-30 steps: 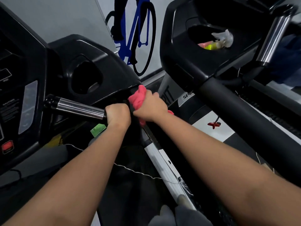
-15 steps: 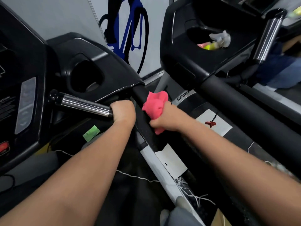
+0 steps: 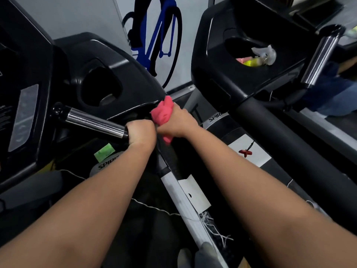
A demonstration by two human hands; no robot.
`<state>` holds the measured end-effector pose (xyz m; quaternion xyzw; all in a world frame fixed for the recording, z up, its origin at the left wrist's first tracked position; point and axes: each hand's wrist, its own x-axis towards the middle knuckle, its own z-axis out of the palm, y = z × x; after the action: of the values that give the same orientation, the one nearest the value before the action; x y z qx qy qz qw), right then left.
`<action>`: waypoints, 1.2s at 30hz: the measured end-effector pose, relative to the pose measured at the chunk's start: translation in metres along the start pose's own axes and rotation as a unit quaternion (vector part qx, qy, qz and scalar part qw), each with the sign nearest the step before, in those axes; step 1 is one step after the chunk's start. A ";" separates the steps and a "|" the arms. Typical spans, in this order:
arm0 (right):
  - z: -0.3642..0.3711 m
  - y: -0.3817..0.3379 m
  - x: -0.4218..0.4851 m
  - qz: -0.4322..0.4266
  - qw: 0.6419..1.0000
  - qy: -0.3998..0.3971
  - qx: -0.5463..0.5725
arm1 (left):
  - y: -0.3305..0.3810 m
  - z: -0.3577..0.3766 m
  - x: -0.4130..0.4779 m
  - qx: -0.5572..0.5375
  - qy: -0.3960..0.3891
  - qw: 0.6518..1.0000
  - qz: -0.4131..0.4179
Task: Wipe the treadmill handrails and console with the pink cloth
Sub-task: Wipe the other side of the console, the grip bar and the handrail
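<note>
**Back up the rail: cloth returned to the top of the handrail**

Now the big change: my right hand has slid the pink cloth back up the black handrail, from a lower spot half a second ago to the joint under the console, centre of the frame. Reads as one up-and-down stroke, so this rail's upper part is likely near done; the console itself looks not yet wiped. My left hand stayed put, fist closed round the near end of the chrome grip bar, touching my right hand.

Fingers: right ones curled tight round the rail, cloth bunched inside and poking out above and below. Left ones wrapped and pressed together.

Surface: matte black plastic and foam-like rail, shiny chrome bar. Cup holder upper left of centre.

Room: second treadmill at right, its tray holding a spray bottle and something yellow and pink. Blue bicycle graphic on the wall, top centre. Red safety key right of centre, green tag left of centre, loose white string lower centre.
</note>
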<state>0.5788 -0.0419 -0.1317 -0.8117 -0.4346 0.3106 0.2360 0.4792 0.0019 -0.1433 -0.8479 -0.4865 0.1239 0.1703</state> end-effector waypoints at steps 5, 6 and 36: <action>-0.007 0.015 -0.009 0.017 0.995 -0.019 0.096 | 0.001 -0.002 -0.003 0.009 0.003 1.000 -0.009; -0.007 0.015 -0.017 0.013 0.998 0.000 0.068 | 0.001 -0.002 -0.003 0.014 0.003 1.000 -0.009; -0.005 0.017 -0.031 0.027 0.998 -0.035 -0.033 | -0.002 -0.015 -0.019 0.027 -0.015 1.000 0.001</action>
<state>0.5783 -0.0780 -0.1302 -0.8191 -0.4309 0.3302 0.1854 0.4735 -0.0164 -0.1277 -0.8417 -0.4841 0.1499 0.1861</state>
